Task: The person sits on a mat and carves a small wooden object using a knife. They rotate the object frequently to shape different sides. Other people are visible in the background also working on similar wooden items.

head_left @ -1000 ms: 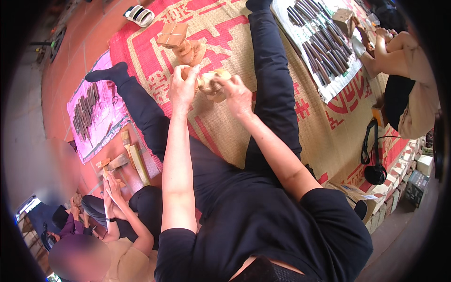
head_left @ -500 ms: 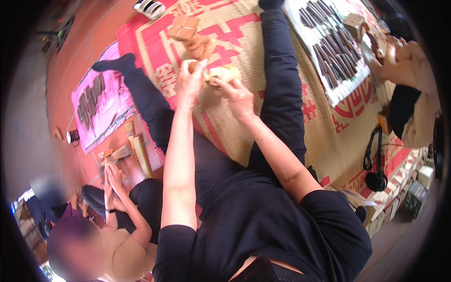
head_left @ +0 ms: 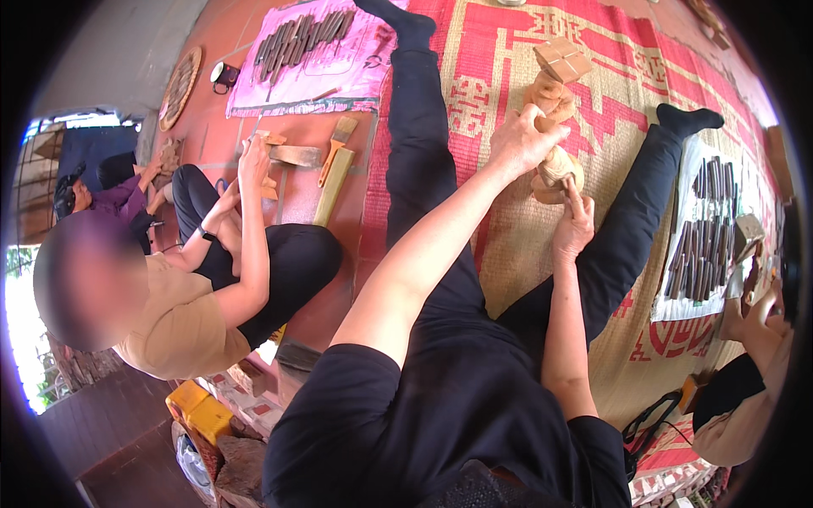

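A pale wooden carving [head_left: 560, 162] with rounded, twisting forms and a square block base [head_left: 562, 61] lies lengthwise between my outstretched legs, over the woven mat. My left hand [head_left: 520, 140] is closed around its middle, the thumb across the top. At the carving's near, rounded end is my right hand [head_left: 574, 227]. Its fingers are drawn together, the tips pressed against the wood. Whether a small piece of something is pinched under those fingertips cannot be made out.
On the left, a pink cloth [head_left: 246, 95] bears several carving tools, and a brush [head_left: 339, 142] lies on the tiles. A seated person [head_left: 190, 317] handles wooden pieces there. Right of my leg, a white sheet [head_left: 690, 173] holds more tools beside another person's arms [head_left: 762, 326].
My view has swung left, so the mat and carving appear farther right. My left hand still grips the carving; my right hand has shifted to its near end.
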A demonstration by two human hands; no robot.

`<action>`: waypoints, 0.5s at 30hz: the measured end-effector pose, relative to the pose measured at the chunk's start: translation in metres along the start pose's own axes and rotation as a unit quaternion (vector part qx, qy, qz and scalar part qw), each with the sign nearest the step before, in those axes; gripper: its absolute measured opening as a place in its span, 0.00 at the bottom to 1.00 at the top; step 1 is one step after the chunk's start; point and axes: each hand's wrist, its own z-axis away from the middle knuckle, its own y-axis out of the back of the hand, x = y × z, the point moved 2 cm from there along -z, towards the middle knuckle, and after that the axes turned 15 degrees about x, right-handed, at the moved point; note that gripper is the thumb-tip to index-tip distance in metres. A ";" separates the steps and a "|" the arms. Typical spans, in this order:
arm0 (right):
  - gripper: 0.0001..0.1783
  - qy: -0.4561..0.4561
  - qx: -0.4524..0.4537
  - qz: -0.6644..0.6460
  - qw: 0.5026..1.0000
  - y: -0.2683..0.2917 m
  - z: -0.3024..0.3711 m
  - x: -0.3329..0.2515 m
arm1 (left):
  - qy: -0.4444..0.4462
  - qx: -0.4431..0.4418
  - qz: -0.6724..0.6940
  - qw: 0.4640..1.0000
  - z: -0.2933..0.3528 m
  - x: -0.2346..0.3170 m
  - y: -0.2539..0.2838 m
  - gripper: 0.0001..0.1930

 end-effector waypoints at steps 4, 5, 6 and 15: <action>0.25 -0.008 -0.036 0.037 0.999 0.009 -0.015 -0.001 | -0.002 0.003 0.018 1.000 0.000 -0.004 -0.003 0.38; 0.25 -0.007 -0.020 -0.015 1.000 0.009 -0.015 -0.014 | -0.008 0.003 0.018 1.000 0.000 -0.003 -0.003 0.38; 0.26 0.019 -0.004 -0.032 0.999 0.008 -0.014 -0.030 | -0.006 0.032 -0.003 0.999 0.002 0.000 -0.005 0.35; 0.26 0.066 0.006 -0.049 0.997 -0.002 0.000 -0.036 | -0.013 0.005 -0.007 1.000 0.011 0.012 -0.003 0.37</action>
